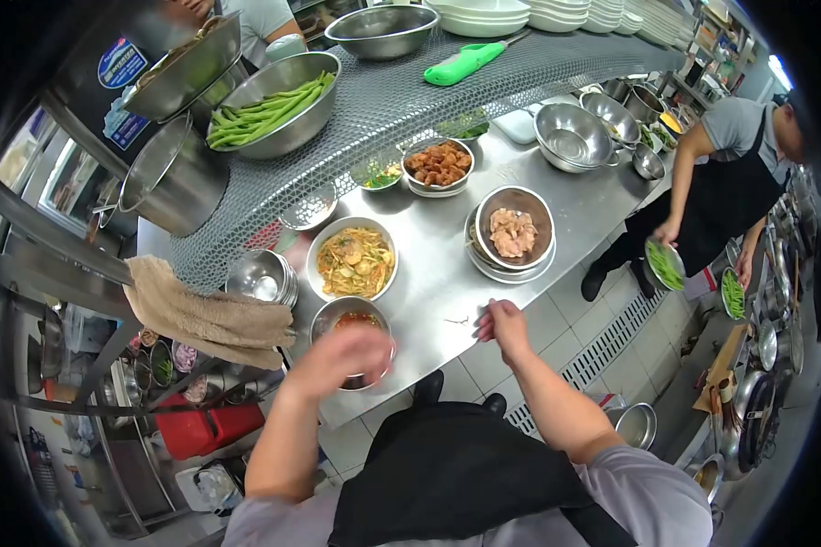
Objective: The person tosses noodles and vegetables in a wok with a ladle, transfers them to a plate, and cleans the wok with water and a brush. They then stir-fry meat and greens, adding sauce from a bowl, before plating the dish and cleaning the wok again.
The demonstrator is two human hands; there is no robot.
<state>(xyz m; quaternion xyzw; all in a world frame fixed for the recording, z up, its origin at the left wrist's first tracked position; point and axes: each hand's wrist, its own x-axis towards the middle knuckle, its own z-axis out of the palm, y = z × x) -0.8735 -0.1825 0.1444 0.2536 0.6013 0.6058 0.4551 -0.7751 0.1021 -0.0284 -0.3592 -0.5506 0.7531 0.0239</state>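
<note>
Head view: L hand [342, 356] hangs over the small steel bowl [356, 319] w/ reddish sauce, at the near edge of the steel counter [429, 283]. The hand is motion-blurred and looks loosely curled. Can't tell if it grips anything or touches the bowl's rim. R hand [502, 325] is low over bare counter, right of that bowl, fingers bunched together & pointing down-left. Can't tell whether they pinch anything. A tiny dark scrap [456, 321] lies on the counter just beside those fingertips.

Just behind the small bowl sits the noodle bowl [351, 262], white, full of yellowish strips w/ veg. Left of it is a stack of little steel bowls [263, 278], then a folded beige towel [205, 314] draped over the counter's end. Further back, right of centre, is a bowl of raw pale meat [514, 232] set on stacked plates. Behind that is a bowl of brown fried pieces [439, 164].

Up on the mesh shelf [383, 109]: big bowl of green beans [274, 105] & a green-handled knife [465, 62]. Far right, a co-worker [730, 173] in a dark apron stands in the aisle, holding a small bowl of greens [664, 264].
</note>
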